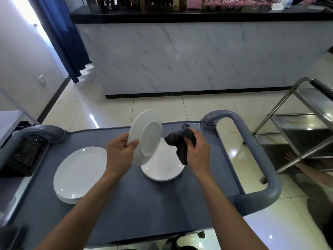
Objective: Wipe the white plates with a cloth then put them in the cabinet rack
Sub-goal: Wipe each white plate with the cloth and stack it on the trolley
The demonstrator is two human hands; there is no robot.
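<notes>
Head view: the left hand (120, 153) grips a white plate (146, 137) by its rim, tilted upright (underside showing). Just beside it, the right hand (197, 150) clutches a dark cloth (180, 141). More plates (163, 168) lie stacked below both hands.

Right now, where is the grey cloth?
The grey cloth is bunched in the right hand, right of the tilted plate, above a plate stack.

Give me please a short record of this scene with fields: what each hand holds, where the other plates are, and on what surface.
left hand: grips a white plate, tilted on edge, underside to camera
right hand: grips a dark grey cloth
cloth and held plate: apart
other plates: left stack; centre stack
surface: grey cart top
</notes>
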